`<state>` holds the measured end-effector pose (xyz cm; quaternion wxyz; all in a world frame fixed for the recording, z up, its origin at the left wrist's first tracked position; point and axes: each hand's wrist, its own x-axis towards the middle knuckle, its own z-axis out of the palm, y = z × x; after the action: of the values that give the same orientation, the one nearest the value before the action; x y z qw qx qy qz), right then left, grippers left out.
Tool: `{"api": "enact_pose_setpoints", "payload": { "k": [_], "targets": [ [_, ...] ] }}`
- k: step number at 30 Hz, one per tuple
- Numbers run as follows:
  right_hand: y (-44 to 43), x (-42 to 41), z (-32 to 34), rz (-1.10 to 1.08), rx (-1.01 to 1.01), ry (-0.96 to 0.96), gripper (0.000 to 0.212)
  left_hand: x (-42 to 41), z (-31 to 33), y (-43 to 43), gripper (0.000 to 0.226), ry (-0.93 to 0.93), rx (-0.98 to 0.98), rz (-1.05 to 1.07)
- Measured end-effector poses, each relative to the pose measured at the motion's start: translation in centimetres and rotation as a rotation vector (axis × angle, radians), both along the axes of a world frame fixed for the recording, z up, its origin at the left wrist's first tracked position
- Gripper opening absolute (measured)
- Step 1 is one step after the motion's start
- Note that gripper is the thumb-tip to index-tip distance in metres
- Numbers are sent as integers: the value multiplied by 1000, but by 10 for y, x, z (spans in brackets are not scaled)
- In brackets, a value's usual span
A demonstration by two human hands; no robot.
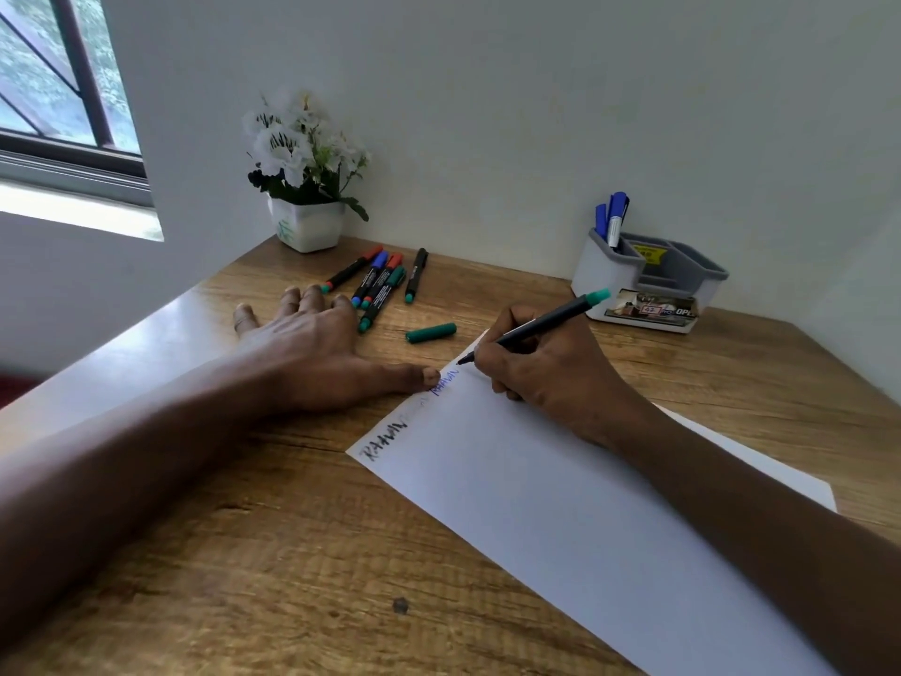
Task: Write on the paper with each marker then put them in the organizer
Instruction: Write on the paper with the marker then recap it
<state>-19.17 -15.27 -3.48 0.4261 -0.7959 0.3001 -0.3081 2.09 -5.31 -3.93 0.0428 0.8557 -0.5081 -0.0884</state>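
Green marker (551, 322) writing on the paper (560, 505); the task looks under halfway.
Your right hand (541, 373) pinches its barrel in its fingers (487, 356), tip beside black and blue words. Your left hand (312, 353) lies flat and spread. Two blue markers (615, 217) stand in the organizer (592, 270); five markers (380, 285) wait on the table (244, 529).

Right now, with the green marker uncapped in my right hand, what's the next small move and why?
Probably press the tip down and write just past the blue word. The right hand pinches the green marker with its tip at the far end of the paper, no green writing shows yet, and the green cap lies on the table, so capping comes later.
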Motion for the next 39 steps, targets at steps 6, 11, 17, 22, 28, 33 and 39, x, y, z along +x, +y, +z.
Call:
{"api": "enact_pose_setpoints", "payload": {
  "k": [6, 11, 17, 22, 28, 33, 39],
  "targets": [
    [-1, 1, 2, -7, -15, 17, 17, 0, 2, 0, 162, 27, 20, -1],
    [-1, 1, 0, 13, -15, 29, 12, 1, 1, -1, 158, 21, 14, -2],
    [-1, 1, 2, 5, 0, 28, 12, 1, 0, -2, 149, 16, 13, 5],
    [0, 1, 4, -10, -14, 27, 17, -1, 2, -1, 164, 25, 24, 2],
    [0, 2, 3, -25, -13, 20, 18, -4, 3, 1, 159, 18, 9, -1],
    [1, 1, 4, -41, -13, 20, 17, -3, 3, 0, 160, 20, 12, -1],
    [1, 2, 3, -70, -7, -2, 20, -1, 2, 0, 158, 30, 21, -1]
  ]
}}
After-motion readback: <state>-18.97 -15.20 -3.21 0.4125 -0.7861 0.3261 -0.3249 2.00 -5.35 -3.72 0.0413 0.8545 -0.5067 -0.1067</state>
